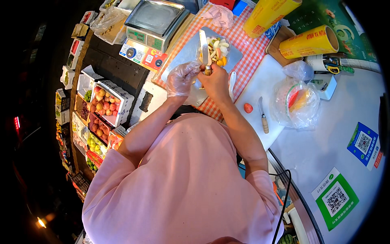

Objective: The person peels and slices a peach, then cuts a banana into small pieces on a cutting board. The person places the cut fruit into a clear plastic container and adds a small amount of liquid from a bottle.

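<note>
1. Fruit comes first: we see a clear cup of cut fruit (216, 49) at the upper middle of the frame, already well filled with pale, yellow and reddish pieces, standing on a grey tray (185, 51) over a checked cloth (248, 49).
2. We judge the cutting well along but not finished: a small red fruit (248, 107) and a second knife (263, 116) lie on the white cutting board (264, 77) at centre right, beside a bagged melon piece (296, 101).
3. Our right hand (215, 81) has its fingers closed round the handle of a knife (204, 46), blade pointing up the frame beside the cup.
4. Our left hand (181, 78), in a thin plastic glove, is curled close against the right; whether it grips anything we cannot tell.
5. Both forearms rise from the lower frame, elbows bent, meeting just below the cup.
6. A scale (156, 22) sits on the desk at upper left, two rolls of wrap (308, 40) at upper right.
</note>
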Demonstrator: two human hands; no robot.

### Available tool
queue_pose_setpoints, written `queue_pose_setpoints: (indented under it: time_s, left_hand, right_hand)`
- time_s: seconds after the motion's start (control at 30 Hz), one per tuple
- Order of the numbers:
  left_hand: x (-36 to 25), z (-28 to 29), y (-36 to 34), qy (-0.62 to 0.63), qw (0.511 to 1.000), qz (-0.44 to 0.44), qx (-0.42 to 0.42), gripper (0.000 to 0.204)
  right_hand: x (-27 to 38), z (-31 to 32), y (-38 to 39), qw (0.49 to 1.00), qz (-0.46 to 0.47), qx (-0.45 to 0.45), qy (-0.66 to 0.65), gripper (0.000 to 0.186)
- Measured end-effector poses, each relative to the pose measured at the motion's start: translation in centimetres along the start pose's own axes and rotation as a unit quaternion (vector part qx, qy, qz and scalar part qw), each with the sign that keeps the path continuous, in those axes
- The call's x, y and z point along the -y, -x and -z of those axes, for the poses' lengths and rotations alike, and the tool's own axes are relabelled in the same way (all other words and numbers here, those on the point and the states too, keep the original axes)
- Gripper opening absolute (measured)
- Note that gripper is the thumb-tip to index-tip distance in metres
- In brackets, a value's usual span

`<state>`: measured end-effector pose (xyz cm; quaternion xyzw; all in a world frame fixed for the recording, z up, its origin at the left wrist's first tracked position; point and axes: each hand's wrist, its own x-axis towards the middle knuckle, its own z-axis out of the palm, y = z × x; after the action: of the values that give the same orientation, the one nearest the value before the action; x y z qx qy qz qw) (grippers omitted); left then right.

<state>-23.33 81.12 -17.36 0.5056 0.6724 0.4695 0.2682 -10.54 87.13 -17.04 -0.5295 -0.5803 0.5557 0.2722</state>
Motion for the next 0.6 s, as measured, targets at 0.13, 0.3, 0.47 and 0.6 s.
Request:
queue_pose_setpoints:
  time_s: [0.13, 0.3, 0.47, 0.6]
  left_hand:
    - [0.7, -0.4, 0.2, 0.016, 0.998, -0.045, -0.026, 0.017]
    - [1.1, -1.1, 0.7, -0.066, 0.996, -0.028, -0.051, 0.014]
    - [1.0, -1.4, 0.0, -0.010, 0.977, 0.185, -0.105, 0.018]
    - [2.2, -0.7, -1.8, 0.298, 0.882, 0.316, -0.182, 0.022]
  right_hand:
    - [0.3, 0.2, 0.1, 1.000, 0.015, -0.009, -0.002, 0.025]
    - [0.8, 0.3, 0.0, 0.999, 0.008, 0.001, 0.046, 0.027]
    - [0.8, -0.3, 0.7, 0.999, -0.013, -0.040, 0.011, 0.022]
    - [1.5, 0.4, 2.4, 0.978, -0.056, -0.064, -0.193, 0.016]
